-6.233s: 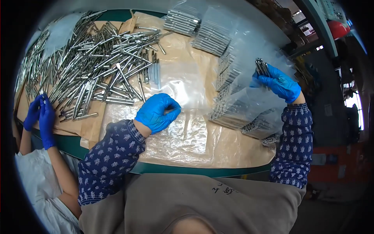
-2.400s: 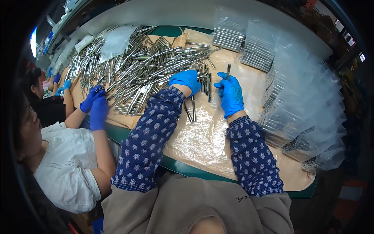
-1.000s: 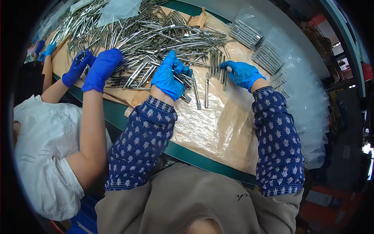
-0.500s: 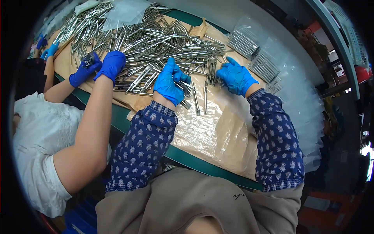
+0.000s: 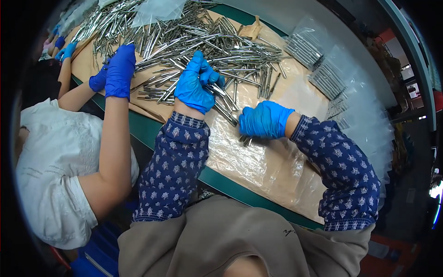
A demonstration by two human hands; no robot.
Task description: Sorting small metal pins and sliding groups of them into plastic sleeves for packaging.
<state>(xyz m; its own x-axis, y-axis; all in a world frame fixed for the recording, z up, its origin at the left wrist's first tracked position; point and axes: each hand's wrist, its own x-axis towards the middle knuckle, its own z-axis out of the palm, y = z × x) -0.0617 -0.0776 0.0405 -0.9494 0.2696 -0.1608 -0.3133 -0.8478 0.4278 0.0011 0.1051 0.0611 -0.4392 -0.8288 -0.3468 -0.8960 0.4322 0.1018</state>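
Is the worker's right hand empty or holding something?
Holding something: the right hand is curled shut, with ends of metal rods poking out beneath it.

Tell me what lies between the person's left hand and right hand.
In the head view, metal rods jut from the grip of the left hand toward the right hand, over glossy sheeting; whether they touch that hand isn't clear.

Rod heap (image 5: 161, 44): on sheet (image 5: 295, 184), left
Loose bag (image 5: 159, 13): on heap
Bagged rods (image 5: 304, 48): right of heap
Sheet: on table (image 5: 140, 129)
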